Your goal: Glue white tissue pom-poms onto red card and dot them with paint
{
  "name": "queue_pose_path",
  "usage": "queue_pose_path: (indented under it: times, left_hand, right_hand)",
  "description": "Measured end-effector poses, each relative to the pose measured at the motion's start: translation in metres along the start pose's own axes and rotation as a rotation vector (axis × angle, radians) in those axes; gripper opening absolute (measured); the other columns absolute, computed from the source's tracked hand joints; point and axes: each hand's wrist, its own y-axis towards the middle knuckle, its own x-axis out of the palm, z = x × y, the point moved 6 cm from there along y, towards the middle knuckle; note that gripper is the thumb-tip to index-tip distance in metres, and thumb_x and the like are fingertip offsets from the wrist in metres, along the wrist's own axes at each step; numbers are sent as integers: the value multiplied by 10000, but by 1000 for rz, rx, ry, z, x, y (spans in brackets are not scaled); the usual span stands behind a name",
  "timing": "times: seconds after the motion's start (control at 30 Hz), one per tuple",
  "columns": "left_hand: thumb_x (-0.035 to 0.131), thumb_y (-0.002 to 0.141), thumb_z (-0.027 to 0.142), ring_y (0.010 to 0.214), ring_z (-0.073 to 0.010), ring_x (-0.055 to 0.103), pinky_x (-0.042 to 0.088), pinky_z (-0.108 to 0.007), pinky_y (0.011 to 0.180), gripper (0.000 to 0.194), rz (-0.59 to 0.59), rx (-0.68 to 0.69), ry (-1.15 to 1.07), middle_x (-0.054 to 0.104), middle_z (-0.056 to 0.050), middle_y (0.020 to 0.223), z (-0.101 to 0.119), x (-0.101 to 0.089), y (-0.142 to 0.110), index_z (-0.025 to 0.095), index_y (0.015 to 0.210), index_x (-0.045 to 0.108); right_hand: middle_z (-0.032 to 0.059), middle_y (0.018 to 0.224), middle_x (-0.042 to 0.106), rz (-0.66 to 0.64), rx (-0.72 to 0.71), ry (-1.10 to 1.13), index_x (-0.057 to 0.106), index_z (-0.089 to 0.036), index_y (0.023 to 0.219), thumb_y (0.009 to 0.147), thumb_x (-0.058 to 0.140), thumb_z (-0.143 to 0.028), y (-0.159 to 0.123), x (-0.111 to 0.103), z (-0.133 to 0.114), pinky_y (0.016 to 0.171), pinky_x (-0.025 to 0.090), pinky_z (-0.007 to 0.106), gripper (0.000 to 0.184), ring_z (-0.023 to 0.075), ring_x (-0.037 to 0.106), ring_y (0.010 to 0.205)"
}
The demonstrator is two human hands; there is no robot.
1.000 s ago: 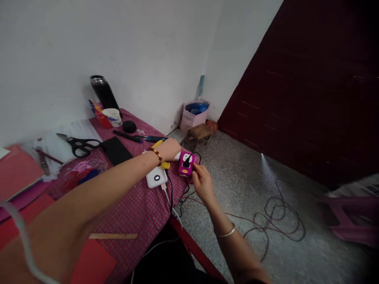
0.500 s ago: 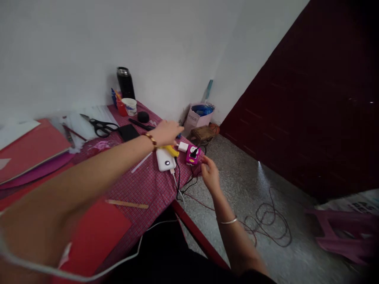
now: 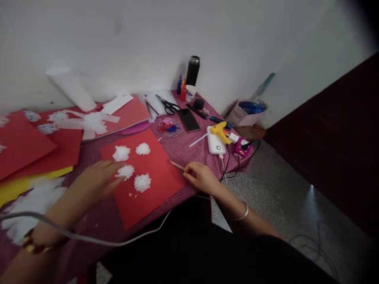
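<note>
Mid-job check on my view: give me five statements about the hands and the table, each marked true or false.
1. Four white puffs lie on the red sheet. True.
2. The right hand is on the scissors. False: the right hand has its fingers at one end of the stick.
3. The glue gun lies partly over the power bank. True.
4. The phone lies on the red sheet. False: the phone is on the checked cloth, right of the sheet.
5. The flask stands upright near the wall. True.
</note>
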Motion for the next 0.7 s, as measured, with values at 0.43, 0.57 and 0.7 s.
queue_pose_path:
  times: [0.43,0.57,0.7]
  left_hand:
    - [426,936,426,1054,-289,667,524,-477,951,398,-25,-154,-178,720,-132,1126,-2,39,-66,187,1171,640]
    - [416,946,403,1079,-293,660,517,-485,959,379,-10,-192,-170,715,-137,1154,0,38,-61,184,1149,650]
    - [414,948,376,1011,-290,681,533,-472,913,358,-12,-213,-167,733,-141,1086,-1,37,-61,166,1076,674]
  right_hand:
    - [63,877,636,-139,141,-400,619,-193,819,867,591,-167,17,13,26,712,431,300,61,194,597,779]
    - [63,833,652,-156,167,-415,612,-198,810,870,552,-133,17,14,32,673,410,294,107,195,605,737]
    - [81,853,687,-178,181,-409,621,-190,881,867,556,-136,21,13,35,658,395,299,86,210,627,730]
